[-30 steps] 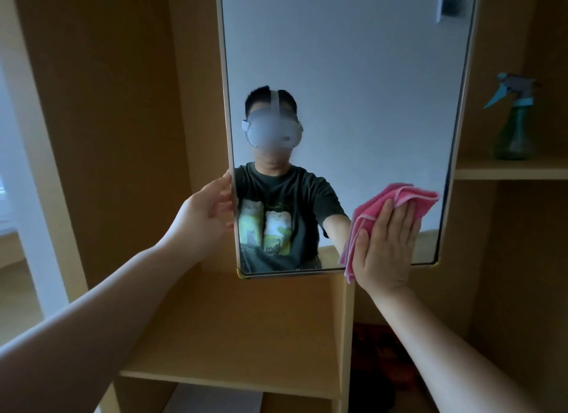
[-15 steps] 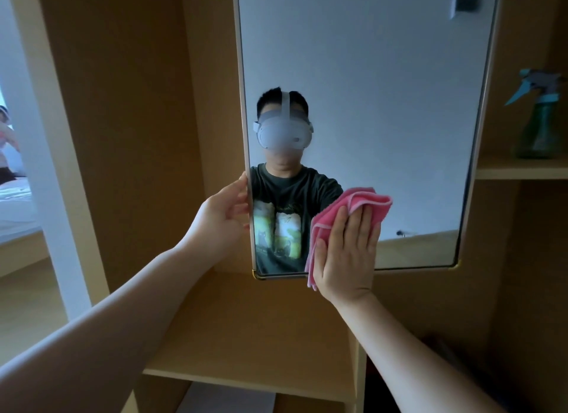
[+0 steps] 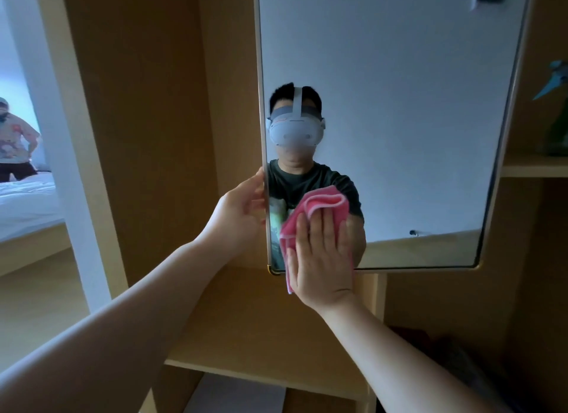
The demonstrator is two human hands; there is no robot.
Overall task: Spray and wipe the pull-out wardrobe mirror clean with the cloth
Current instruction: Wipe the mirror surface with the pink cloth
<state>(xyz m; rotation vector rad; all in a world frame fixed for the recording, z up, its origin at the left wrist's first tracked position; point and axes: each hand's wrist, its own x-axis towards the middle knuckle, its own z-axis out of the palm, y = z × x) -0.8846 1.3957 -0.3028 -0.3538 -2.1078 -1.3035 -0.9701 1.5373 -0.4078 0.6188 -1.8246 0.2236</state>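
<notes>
Wiping: my right hand (image 3: pixel 322 252) lies flat, fingers extended and together, pressing the pink cloth (image 3: pixel 310 216) against the glass of the pull-out mirror (image 3: pixel 399 120).
Cloth position: low on the mirror, near its left edge; the bottom of the cloth hangs just past the lower frame, and folded cloth shows above my fingertips.
Right grip: palm open on the cloth, pinning it to the glass rather than clenching it.
Left hand (image 3: pixel 239 216): curled round the mirror's left edge, thumb side towards me; fingers behind the frame, so I see only part of the hold.
Mirror: upright, thin metal frame, rounded lower corners; stands out in front of the wooden wardrobe (image 3: pixel 147 120).
Shelf (image 3: pixel 246 335): pale wood, directly below the mirror's lower edge.
Spray bottle (image 3: pixel 558 111): green with a teal trigger, on a right-hand shelf, well apart from both hands, cut by the picture edge.
Reflection: headset wearer in a dark printed T-shirt.
Background: bed (image 3: pixel 24 203) at far left, a second person (image 3: pixel 15 142) beside it.
</notes>
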